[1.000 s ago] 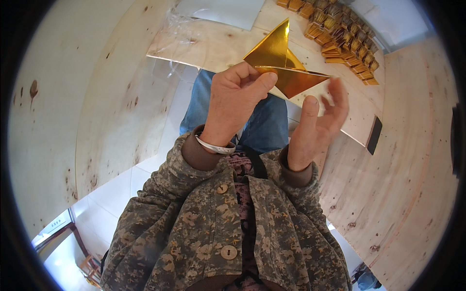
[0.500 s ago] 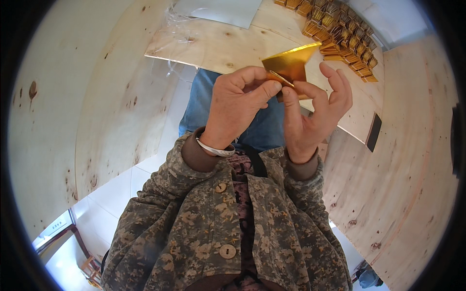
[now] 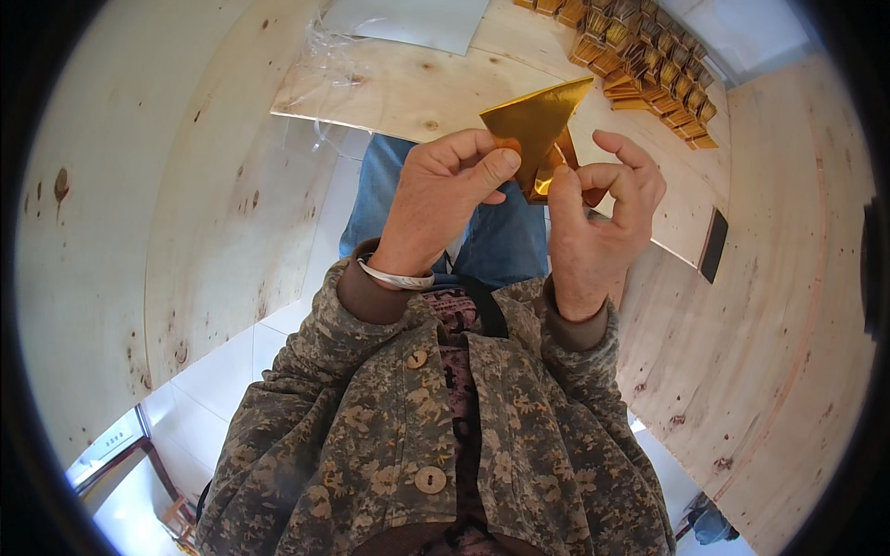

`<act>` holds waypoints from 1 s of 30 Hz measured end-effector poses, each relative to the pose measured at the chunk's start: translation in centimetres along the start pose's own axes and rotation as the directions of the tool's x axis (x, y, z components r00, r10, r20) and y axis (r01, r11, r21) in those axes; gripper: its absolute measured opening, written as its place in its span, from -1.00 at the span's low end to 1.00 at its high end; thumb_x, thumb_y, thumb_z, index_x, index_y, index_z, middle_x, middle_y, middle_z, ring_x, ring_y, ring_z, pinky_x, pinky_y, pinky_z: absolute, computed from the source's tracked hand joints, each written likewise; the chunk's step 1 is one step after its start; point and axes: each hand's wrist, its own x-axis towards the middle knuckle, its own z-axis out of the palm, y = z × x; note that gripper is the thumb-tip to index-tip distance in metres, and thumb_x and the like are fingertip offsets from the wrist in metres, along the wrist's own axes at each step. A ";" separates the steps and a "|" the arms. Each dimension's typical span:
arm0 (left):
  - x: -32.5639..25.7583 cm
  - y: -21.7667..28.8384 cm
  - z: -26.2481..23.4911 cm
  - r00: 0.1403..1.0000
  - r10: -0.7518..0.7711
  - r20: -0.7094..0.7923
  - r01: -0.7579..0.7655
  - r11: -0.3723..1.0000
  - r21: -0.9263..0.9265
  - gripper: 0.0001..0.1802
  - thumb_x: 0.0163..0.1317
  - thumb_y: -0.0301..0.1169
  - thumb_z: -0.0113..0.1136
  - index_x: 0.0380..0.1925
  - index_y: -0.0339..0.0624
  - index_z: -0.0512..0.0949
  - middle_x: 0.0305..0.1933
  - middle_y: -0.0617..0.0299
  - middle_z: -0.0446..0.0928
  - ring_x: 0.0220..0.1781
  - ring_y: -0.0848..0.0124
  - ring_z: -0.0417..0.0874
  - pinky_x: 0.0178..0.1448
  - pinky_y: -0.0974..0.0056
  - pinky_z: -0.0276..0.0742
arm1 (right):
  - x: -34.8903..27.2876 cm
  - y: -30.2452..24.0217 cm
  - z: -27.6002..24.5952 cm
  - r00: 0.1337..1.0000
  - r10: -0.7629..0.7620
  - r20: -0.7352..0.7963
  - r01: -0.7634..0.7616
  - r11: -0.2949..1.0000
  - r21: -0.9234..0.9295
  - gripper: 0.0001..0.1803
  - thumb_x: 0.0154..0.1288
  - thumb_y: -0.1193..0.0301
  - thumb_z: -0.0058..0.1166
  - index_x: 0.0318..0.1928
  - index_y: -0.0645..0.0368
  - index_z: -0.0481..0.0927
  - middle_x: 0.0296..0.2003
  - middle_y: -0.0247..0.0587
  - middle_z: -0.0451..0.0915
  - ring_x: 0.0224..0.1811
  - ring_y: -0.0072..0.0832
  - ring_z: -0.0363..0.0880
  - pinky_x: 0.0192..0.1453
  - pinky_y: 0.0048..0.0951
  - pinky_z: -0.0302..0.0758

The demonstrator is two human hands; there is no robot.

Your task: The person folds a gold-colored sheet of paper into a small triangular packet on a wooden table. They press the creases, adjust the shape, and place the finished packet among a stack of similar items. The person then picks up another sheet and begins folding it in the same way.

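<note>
- Plywood panel (image 3: pixel 162 204) takes up the left side, knots and seams showing.
- Stool (image 3: pixel 176 519), lower left, small in view; white floor (image 3: pixel 213 385) runs beside it.
- Clear plastic (image 3: pixel 326 56), crumpled, lies on the board (image 3: pixel 454 74) near its left end. Looks like a wrapper; can't make out anything inside.
- Grey sheet (image 3: pixel 408 20) lies flat near the plastic, top edge of view.
- Left hand (image 3: pixel 443 190): clamped on the foil's left edge, thumb in front, fingers behind. Best kept as the anchor, I'd say: firm but light, so the foil doesn't dent.
- Gold foil (image 3: pixel 533 116): held up between the hands above the lap, part folded, one point toward upper right, lower flap partly open.
- Right hand (image 3: pixel 612 208): thumb and index pinched on the lower flap, other fingers lifted clear. My take: line the edges up before pressing, then run the pinch along the crease in one even pass.
- Hands near each other, not touching, joined only through the foil.
- Bundles (image 3: pixel 649 60) of gold-brown pieces stand in rows at the board's far right. Can't tell if a tray sits under them.
- Dark strip (image 3: pixel 714 246) at the board's right end; right panel (image 3: pixel 769 306) beyond.
</note>
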 end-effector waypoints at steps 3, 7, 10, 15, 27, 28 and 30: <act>0.1 -0.1 0.0 1.000 -0.003 0.024 0.003 1.000 -0.015 -0.72 0.42 -0.28 0.31 -0.05 -0.26 0.69 -0.23 0.34 0.71 -0.22 0.64 0.67 -0.20 0.48 0.62 | 0.3 0.0 0.0 0.997 -0.063 0.048 0.063 0.998 0.021 -0.84 -0.03 0.55 0.41 -0.43 0.16 0.65 0.05 -0.12 0.60 0.20 -0.19 0.40 0.24 -0.23 0.34; 0.3 0.1 -0.3 1.000 -0.030 0.009 0.030 1.000 0.003 -0.72 0.42 -0.28 0.30 -0.05 -0.27 0.69 -0.24 0.34 0.71 -0.23 0.62 0.67 -0.21 0.48 0.62 | 0.9 0.0 -0.6 0.989 -0.127 0.081 0.127 0.992 -0.003 -0.80 0.00 0.46 0.46 -0.34 0.17 0.70 0.14 -0.09 0.55 0.29 -0.12 0.37 0.34 -0.17 0.30; 0.4 0.3 -0.6 1.000 -0.023 -0.004 0.023 1.000 0.007 -0.71 0.42 -0.27 0.30 -0.05 -0.28 0.69 -0.24 0.33 0.71 -0.23 0.62 0.68 -0.22 0.48 0.62 | 1.7 0.3 -1.9 0.971 -0.181 0.155 0.195 0.977 -0.085 -0.77 0.00 0.42 0.47 -0.33 0.17 0.70 0.15 -0.09 0.56 0.31 -0.10 0.37 0.39 -0.12 0.27; 0.2 0.3 -0.4 0.999 -0.033 0.036 0.031 0.997 0.065 -0.74 0.40 -0.31 0.32 -0.10 -0.31 0.69 -0.26 0.33 0.71 -0.26 0.62 0.67 -0.23 0.49 0.60 | 1.8 1.2 -2.6 0.955 -0.073 0.286 0.106 0.989 -0.099 -0.79 -0.01 0.45 0.48 -0.36 0.17 0.68 0.13 -0.11 0.59 0.28 -0.14 0.41 0.38 -0.12 0.26; 0.3 -0.2 -0.3 0.651 0.758 -0.036 -0.568 0.518 0.639 -0.82 0.08 -0.62 0.42 -0.27 -0.27 0.71 -0.19 0.14 0.73 -0.28 0.34 0.74 -0.19 0.39 0.64 | 0.2 1.0 -1.8 0.998 -0.009 0.067 0.005 0.999 0.051 -0.59 0.18 0.31 0.44 -0.06 0.26 0.61 -0.02 -0.07 0.64 0.04 -0.28 0.57 0.18 -0.30 0.46; 0.5 -0.1 -0.6 0.545 0.838 0.025 -0.600 0.369 0.709 -0.80 0.05 -0.63 0.42 -0.28 -0.26 0.71 -0.18 0.13 0.72 -0.28 0.29 0.76 -0.18 0.38 0.65 | -0.3 0.8 -2.0 0.973 0.116 0.201 -0.165 0.955 0.246 -0.59 0.25 0.23 0.38 -0.07 0.28 0.61 -0.05 -0.09 0.65 -0.01 -0.31 0.59 0.13 -0.33 0.47; 0.9 -0.1 -1.1 0.459 0.881 0.117 -0.660 0.250 0.708 -0.77 0.03 -0.65 0.41 -0.27 -0.25 0.72 -0.17 0.12 0.72 -0.25 0.24 0.77 -0.18 0.35 0.68 | -1.2 0.3 -1.8 0.867 0.227 0.445 -0.463 0.699 0.545 -0.50 0.42 0.05 0.18 -0.08 0.32 0.61 -0.15 -0.14 0.70 -0.16 -0.42 0.62 -0.02 -0.41 0.50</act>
